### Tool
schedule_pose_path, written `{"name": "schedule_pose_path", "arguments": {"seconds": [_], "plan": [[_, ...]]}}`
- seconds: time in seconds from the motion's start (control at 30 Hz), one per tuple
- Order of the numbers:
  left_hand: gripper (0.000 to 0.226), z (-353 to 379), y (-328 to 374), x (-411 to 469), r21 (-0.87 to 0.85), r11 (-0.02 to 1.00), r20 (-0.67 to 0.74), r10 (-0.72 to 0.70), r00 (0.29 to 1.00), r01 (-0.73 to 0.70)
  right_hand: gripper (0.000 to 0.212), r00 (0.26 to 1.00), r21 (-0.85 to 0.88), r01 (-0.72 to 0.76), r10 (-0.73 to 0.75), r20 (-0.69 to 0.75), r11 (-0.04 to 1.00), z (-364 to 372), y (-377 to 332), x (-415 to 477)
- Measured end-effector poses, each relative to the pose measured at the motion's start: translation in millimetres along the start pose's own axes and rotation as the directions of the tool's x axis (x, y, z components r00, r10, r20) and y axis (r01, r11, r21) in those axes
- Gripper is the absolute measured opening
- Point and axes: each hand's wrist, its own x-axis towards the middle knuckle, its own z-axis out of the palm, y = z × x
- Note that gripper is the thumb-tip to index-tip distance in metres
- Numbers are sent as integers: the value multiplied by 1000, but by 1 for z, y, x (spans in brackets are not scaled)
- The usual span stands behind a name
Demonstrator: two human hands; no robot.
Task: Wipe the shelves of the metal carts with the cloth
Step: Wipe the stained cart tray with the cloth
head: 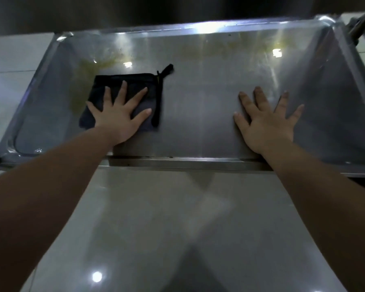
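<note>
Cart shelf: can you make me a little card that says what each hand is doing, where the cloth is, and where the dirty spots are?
left hand: flat, fingers spread, pressing on the cloth
right hand: flat on bare metal, holding nothing
cloth: dark, folded, on the left part of the shelf
shelf: shiny metal with a raised rim
dirty spots: yellowish smear just left of the cloth; fainter smears near the far edge
</note>
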Motion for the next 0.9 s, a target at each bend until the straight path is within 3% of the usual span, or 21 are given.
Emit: {"name": "schedule_pose_path", "arguments": {"seconds": [0.07,0.23,0.3,0.47,0.67,0.77,0.9], "plan": [[64,5,22,-15,-12,1000,-17,-12,1000,11,66,1000,-14,-7,7,7,1000,1,-2,0],[69,23,134,-60,-6,982,-58,187,981,-187,67,1000,-30,-5,6,13,1000,0,-1,0],[68,24,159,-68,-10,980,-59,196,979,-197,67,1000,-28,8,-7,4,1000,1,2,-1],[69,19,105,-66,-30,978,-36,206,978,-207,67,1000,24,26,-26,17,999,2,5,0],[70,0,11,-56,-45,995,100,-85,991,90,68,1000,-2,6,-6,12,1000,2,0,0],[66,4,49,-68,-49,995,113,-86,990,92,69,1000,-6,-4,4,26,1000,-1,-2,0],[71,17,138,-93,-48,990,128,139,982,-134,68,999,-11,0,0,41,1000,-3,2,-1]]}}
